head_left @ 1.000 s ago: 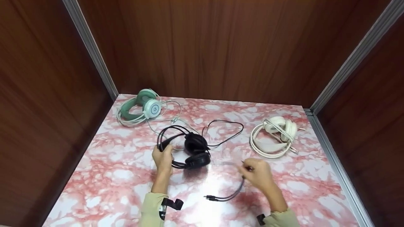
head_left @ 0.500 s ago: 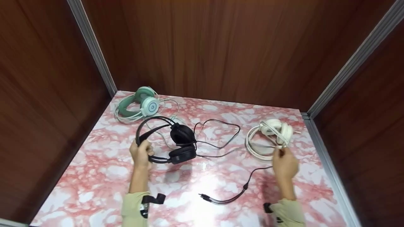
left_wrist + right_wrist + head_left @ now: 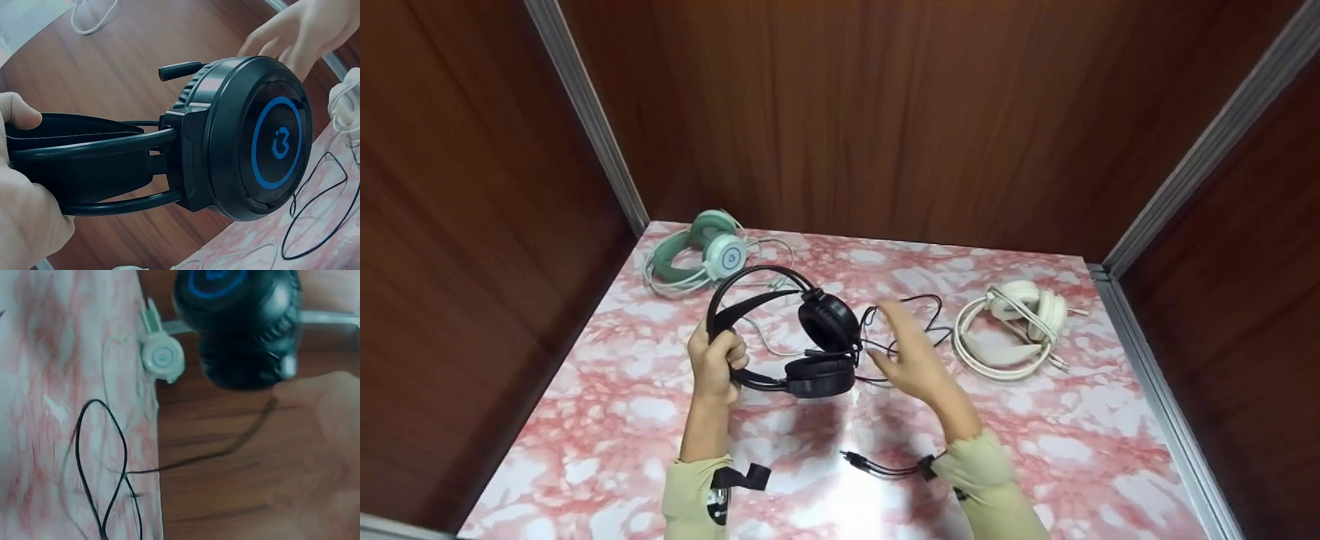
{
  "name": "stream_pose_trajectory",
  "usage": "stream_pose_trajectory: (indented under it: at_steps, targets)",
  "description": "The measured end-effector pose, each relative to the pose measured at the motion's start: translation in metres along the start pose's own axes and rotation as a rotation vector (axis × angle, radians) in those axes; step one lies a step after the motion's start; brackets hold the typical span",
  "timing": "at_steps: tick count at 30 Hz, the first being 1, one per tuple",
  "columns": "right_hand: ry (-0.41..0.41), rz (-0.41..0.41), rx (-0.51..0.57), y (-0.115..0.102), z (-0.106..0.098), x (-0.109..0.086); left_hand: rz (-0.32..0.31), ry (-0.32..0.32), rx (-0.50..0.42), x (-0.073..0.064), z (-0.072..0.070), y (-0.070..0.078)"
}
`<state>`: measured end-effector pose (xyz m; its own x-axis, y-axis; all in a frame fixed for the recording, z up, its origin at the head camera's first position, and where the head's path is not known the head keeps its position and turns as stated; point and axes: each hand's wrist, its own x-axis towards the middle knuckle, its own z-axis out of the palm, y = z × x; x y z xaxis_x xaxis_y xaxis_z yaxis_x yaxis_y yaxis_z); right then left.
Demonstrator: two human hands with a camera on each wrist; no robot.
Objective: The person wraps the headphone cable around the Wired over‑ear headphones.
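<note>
My left hand [image 3: 716,364] grips the headband of a black headset [image 3: 829,322], holding it raised over the table with the ear cups to the right. The left wrist view shows a blue ring logo on one ear cup [image 3: 264,146] and a short microphone boom [image 3: 181,71]. Just right of the cups is my right hand [image 3: 913,360], its fingers extended and thumb apart, close to where the black cable [image 3: 191,461] leaves the headset. The cable lies looped behind this hand. Its plugs [image 3: 859,461] rest nearer the front, partly overlapped by the right sleeve.
A green and white headset [image 3: 725,256] with a pale cable lies at the back left of the red-and-white marbled table [image 3: 645,409]. At the right lies a white headset [image 3: 1050,311] with its cable wound round it. Brown wood panels [image 3: 840,127] enclose the table.
The right hand let go of the black cable it held, after pulling it right, and moved left to the ear cups. The left hand shifted the headset left, then slightly back right and raised it.
</note>
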<state>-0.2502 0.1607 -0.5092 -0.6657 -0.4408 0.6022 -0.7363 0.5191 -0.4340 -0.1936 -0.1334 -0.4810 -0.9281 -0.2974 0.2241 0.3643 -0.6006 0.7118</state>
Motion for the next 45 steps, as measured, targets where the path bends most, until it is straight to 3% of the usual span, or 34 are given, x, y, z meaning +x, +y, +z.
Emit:
stream_pose_trajectory:
  at_steps: [2, 5, 8, 13, 16, 21, 25, 30, 34, 38, 41, 43, 45]
  targets:
    - [-0.045, -0.003, 0.008, 0.001, 0.009, -0.001, -0.004, -0.012, -0.015, -0.002, -0.001, -0.003]
    - [-0.045, 0.013, 0.032, 0.007, 0.02, -0.014, -0.028, -0.001, -0.03, -0.007, -0.005, -0.009]
    - [-0.015, 0.096, 0.169, 0.012, 0.021, -0.032, -0.058, 0.03, -0.037, -0.011, -0.009, -0.015]
    - [0.05, 0.235, 0.512, 0.009, 0.004, -0.051, -0.05, 0.064, 0.002, -0.013, -0.01, -0.02]
    - [0.081, 0.242, 0.55, -0.011, -0.013, -0.044, -0.021, 0.062, 0.083, -0.013, -0.006, -0.02]
    - [0.074, 0.238, 0.348, -0.044, -0.028, -0.02, 0.115, 0.04, 0.278, -0.013, 0.011, -0.025]
    - [0.003, 0.234, 0.172, -0.052, -0.019, -0.003, 0.297, 0.046, 0.451, -0.012, 0.03, -0.029]
    - [-0.056, 0.187, -0.076, -0.072, -0.004, 0.009, 0.436, 0.092, 0.563, -0.018, 0.055, -0.028]
    - [0.007, 0.09, -0.267, -0.079, 0.009, 0.001, 0.502, 0.197, 0.549, -0.026, 0.068, -0.021]
    - [0.16, 0.058, -0.353, -0.069, 0.012, -0.015, 0.498, 0.323, 0.496, -0.022, 0.061, -0.021]
    - [0.185, 0.119, -0.349, -0.053, 0.007, -0.025, 0.487, 0.396, 0.425, -0.014, 0.05, -0.022]
    - [0.144, 0.195, -0.322, -0.042, 0.001, -0.033, 0.483, 0.424, 0.351, -0.011, 0.044, -0.019]
    - [0.088, 0.285, -0.284, -0.029, -0.006, -0.041, 0.464, 0.41, 0.238, -0.008, 0.039, -0.016]
